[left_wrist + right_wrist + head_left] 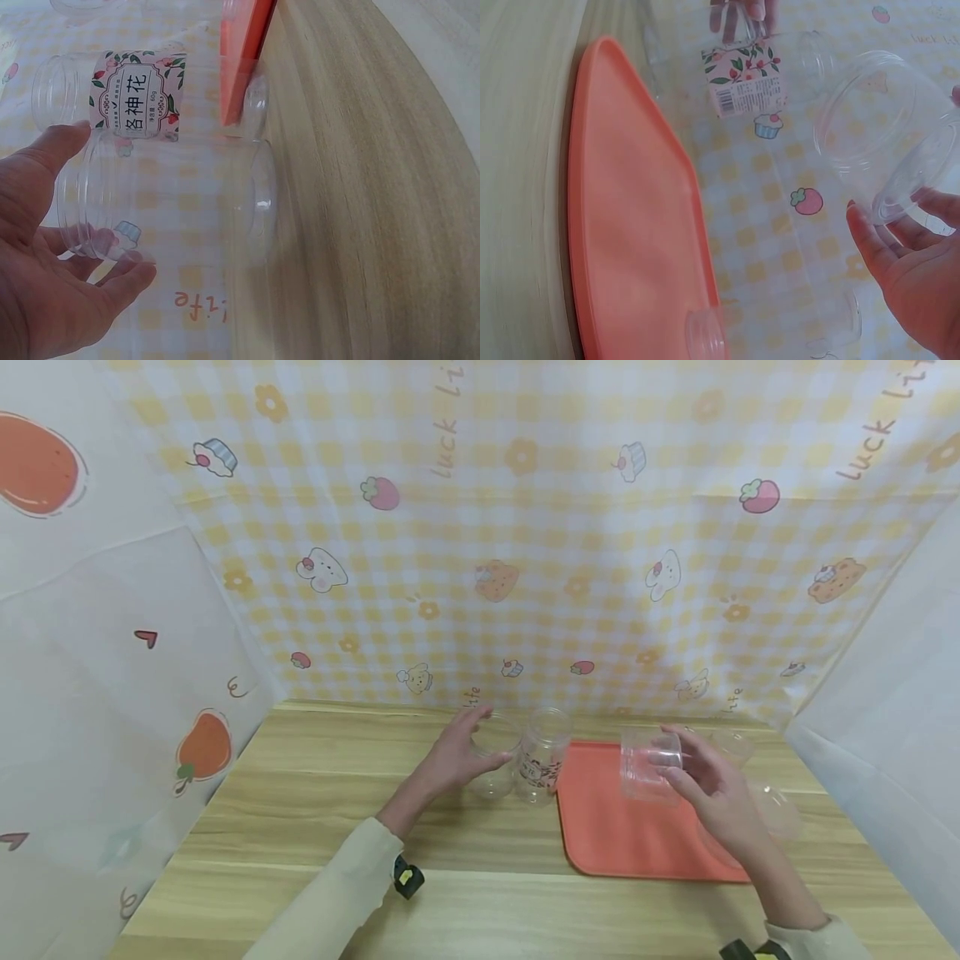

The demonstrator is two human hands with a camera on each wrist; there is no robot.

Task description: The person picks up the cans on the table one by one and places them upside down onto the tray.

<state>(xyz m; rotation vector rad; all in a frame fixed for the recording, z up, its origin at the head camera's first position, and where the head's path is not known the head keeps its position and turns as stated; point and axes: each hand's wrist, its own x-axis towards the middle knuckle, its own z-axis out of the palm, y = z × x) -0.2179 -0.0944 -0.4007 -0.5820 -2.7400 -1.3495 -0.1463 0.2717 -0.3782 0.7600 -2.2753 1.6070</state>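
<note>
My left hand (448, 758) grips a plain clear plastic jar (491, 783) near its mouth, thumb on one side and fingers on the other. That jar (187, 195) stands upright on the wooden table. Right beside it is a second clear jar (542, 770) with a pink floral label (139, 94). Over the orange tray (615, 847), my right hand (716, 797) holds another clear jar (637, 772) by its base end. The held jar (870, 112) lies on its side in the air, its mouth pointing left in the head view.
More clear plastic containers (777, 810) stand at the tray's right side, partly hidden by the right hand and forearm. One clear jar (787, 326) shows low in the right wrist view. A yellow checked cloth (570, 543) hangs behind the table (300, 827).
</note>
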